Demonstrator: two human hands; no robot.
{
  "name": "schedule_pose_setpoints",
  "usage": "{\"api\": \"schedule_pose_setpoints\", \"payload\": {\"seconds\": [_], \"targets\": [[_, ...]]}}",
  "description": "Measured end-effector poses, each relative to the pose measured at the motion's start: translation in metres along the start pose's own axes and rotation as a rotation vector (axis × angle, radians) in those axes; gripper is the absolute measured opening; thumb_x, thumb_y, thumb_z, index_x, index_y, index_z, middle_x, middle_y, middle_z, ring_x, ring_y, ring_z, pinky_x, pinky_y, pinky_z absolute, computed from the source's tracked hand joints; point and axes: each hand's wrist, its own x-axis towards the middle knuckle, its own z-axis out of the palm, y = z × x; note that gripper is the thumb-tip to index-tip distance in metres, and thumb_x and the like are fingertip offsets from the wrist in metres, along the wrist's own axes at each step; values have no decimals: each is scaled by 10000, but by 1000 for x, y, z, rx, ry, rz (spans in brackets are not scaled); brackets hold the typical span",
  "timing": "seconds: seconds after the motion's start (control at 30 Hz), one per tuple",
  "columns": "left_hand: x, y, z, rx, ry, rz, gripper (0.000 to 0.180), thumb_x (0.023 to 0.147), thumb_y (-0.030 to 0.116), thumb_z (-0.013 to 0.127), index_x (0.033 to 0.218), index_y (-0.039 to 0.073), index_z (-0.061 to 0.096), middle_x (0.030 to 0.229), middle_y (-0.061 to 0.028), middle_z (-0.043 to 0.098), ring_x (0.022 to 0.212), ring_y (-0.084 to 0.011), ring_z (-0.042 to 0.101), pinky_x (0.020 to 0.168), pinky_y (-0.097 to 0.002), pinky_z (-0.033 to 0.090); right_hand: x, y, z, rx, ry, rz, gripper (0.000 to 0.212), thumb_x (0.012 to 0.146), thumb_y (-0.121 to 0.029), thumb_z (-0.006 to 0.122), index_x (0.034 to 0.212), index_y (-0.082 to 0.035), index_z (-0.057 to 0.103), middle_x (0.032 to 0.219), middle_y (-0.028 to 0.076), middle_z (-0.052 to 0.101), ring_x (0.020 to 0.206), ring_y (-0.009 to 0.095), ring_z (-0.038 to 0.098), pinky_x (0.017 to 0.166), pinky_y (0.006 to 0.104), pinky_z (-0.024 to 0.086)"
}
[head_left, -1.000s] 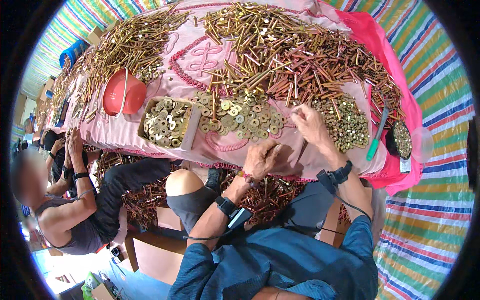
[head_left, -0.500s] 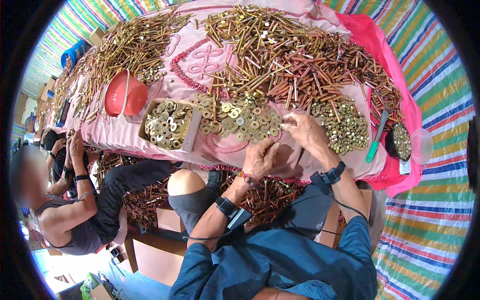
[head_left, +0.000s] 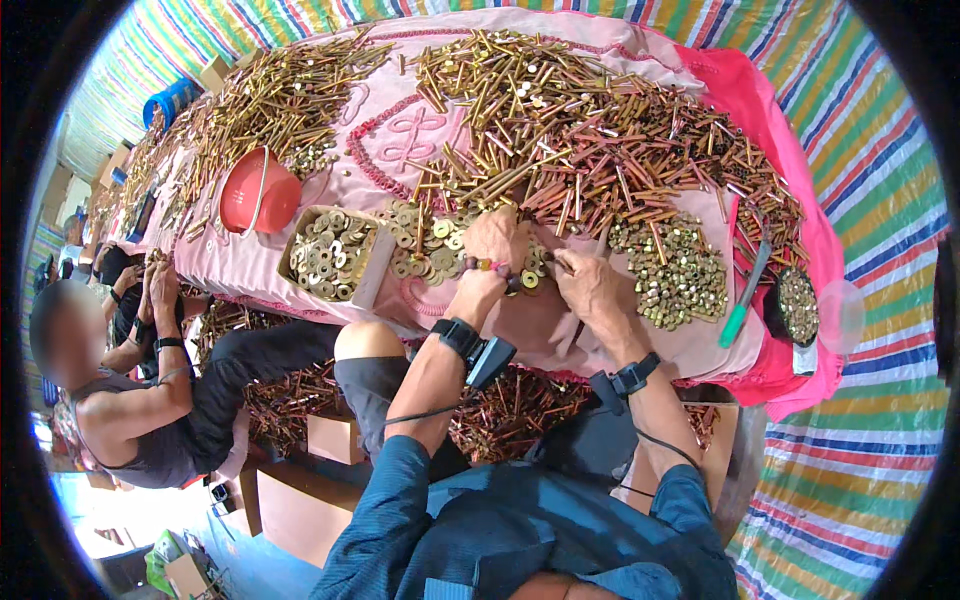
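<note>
My left hand reaches over the flat metal washers to the near edge of a large heap of brass-coloured and coppery metal rods. Its back faces up and hides the fingertips, so any hold is unclear. Just right of the washers, my right hand is closed, thumb and fingers pinched together. What they grip, if anything, I cannot make out. Small metal nuts lie in a spread to the right of that hand. A box of washers stands left of my hands.
A red bucket sits at the left on the pink cloth. Rightward lie a green-handled tool and a dark bowl of nuts. A co-worker sits at the left. Cardboard boxes stand below the table.
My left hand has moved forward from the table's near side, over the washers to the rods. My right hand has shifted slightly left and nearer to me. The view has shifted slightly.
</note>
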Motion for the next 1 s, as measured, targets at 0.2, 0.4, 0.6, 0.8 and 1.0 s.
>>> {"api": "schedule_pose_setpoints", "payload": {"seconds": [0.2,0.4,0.6,0.8,1.0], "targets": [[20,33,-8,198,-79,17,240,916,249,643,882,11,643,834,-212,694,764,-400,671,660,-454,516,0,-9,-3,7,69,-28,100,861,-148,651,916,-65,644,829,180,671,780,413,647,644,475,503],[43,64,-28,369,-121,48,256,913,258,642,864,7,623,821,-215,689,761,-411,667,659,-469,513,-4,-4,5,112,249,-60,80,861,-112,626,894,-51,586,798,208,641,750,432,628,622,492,480],[31,75,-63,24,154,200,103,978,131,582,1005,35,556,750,-210,657,681,-424,648,596,-490,496,-7,-13,-7,34,190,72,164,928,-194,620,926,-31,599,761,231,619,707,412,620,601,470,465],[-15,95,-74,-370,-26,155,82,1024,65,493,1059,-6,516,885,-121,723,685,-166,706,598,-295,545,-11,10,0,438,325,129,289,954,-304,657,915,-20,620,677,105,578,591,236,489,583,373,432],[-70,50,-26,-343,-172,152,107,991,77,524,1087,32,514,750,-151,642,654,-316,662,588,-406,509,-23,-15,-24,1171,41,576,196,954,-258,676,820,-123,629,676,-65,544,498,5,395,436,183,278]]}}
